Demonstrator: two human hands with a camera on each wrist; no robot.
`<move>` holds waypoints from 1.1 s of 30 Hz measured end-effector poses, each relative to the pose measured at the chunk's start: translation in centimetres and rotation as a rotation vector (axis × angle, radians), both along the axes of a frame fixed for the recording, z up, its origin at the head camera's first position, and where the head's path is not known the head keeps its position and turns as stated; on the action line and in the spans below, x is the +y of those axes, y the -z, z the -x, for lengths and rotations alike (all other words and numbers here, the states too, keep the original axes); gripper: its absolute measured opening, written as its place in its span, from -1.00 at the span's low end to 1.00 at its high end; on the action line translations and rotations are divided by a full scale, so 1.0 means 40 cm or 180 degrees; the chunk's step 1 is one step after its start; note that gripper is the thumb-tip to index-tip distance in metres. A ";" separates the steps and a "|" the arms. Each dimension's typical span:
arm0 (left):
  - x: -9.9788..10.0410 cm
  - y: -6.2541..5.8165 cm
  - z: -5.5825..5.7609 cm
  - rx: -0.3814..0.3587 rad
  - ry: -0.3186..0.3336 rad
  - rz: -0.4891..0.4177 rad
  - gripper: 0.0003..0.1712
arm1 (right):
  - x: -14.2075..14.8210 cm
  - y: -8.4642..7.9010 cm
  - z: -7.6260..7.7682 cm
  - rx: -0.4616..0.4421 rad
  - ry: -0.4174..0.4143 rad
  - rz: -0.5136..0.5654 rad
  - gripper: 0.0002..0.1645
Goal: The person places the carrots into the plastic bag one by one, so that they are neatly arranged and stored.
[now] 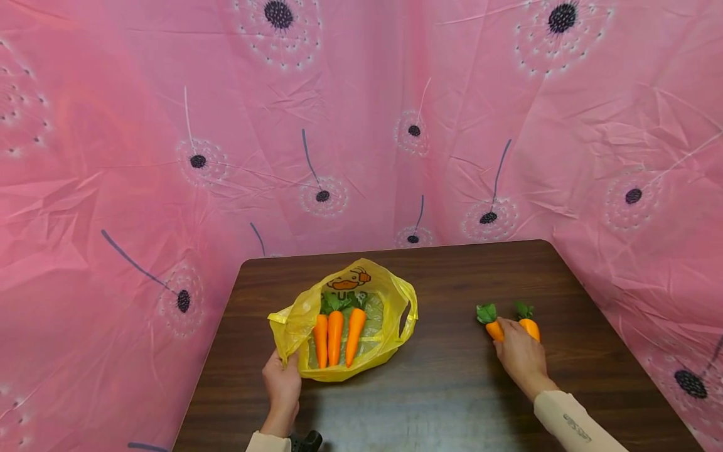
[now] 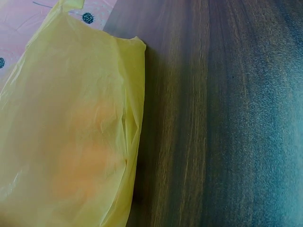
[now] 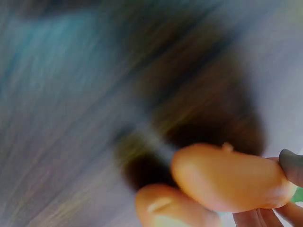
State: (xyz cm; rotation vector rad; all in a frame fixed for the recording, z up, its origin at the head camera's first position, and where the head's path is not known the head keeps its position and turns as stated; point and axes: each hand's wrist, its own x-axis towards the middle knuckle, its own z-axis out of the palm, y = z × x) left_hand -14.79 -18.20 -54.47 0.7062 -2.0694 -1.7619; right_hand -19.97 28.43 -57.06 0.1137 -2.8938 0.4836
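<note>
My left hand [image 1: 282, 384] grips the near left edge of a yellow plastic bag [image 1: 400, 339], which lies with its mouth spread and a duck print inside. Within the bag, three orange carrots [image 1: 335, 337] with green leafy tops lie side by side. In the left wrist view the bag's side [image 2: 71, 94] hides the hand, and orange shows faintly through it. Over at the right, my right hand [image 1: 521, 355] holds a carrot [image 3: 232, 177] between thumb [image 3: 291, 166] and fingers. A second carrot [image 1: 530, 328] is close beside it, partly covered by the hand.
The dark wood-grain table [image 1: 440, 389] has rounded far corners. Pink cloth [image 1: 361, 125] with dandelion prints hangs behind it and along both sides. A dark object [image 1: 307, 441] sits at my left wrist.
</note>
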 end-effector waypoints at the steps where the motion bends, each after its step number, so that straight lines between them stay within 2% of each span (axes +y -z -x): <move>1: 0.000 0.000 -0.001 -0.0011 0.0007 0.0006 -0.69 | -0.004 -0.003 -0.004 -0.0001 -0.0037 0.0032 -0.36; 6: -0.001 -0.003 -0.005 -0.0059 0.0048 0.0031 -0.67 | -0.030 -0.021 -0.032 0.0063 -0.0232 0.0262 -0.35; 9: 0.002 -0.003 -0.006 -0.0054 0.0061 0.0014 -0.67 | -0.051 -0.035 -0.051 -0.0098 -0.0262 0.0552 -0.34; 15: 0.005 -0.004 -0.007 -0.0054 0.0058 -0.0014 -0.66 | -0.108 -0.077 -0.082 -0.1054 -0.0144 0.1593 -0.31; 19: 0.006 -0.002 -0.006 -0.0095 0.0055 -0.0003 -0.66 | -0.147 -0.094 -0.098 -0.1504 -0.0107 0.2459 -0.32; 22: 0.006 -0.002 -0.007 -0.0109 0.0049 0.0021 -0.66 | -0.169 -0.102 -0.113 -0.1839 -0.0210 0.3007 -0.32; 28: 0.005 0.000 -0.009 -0.0075 0.0051 0.0017 -0.68 | -0.200 -0.116 -0.141 -0.2627 -0.0560 0.3668 -0.26; 33: 0.004 0.000 -0.008 -0.0110 0.0061 -0.0003 -0.67 | -0.250 -0.135 -0.158 -0.3073 -0.0805 0.4124 -0.27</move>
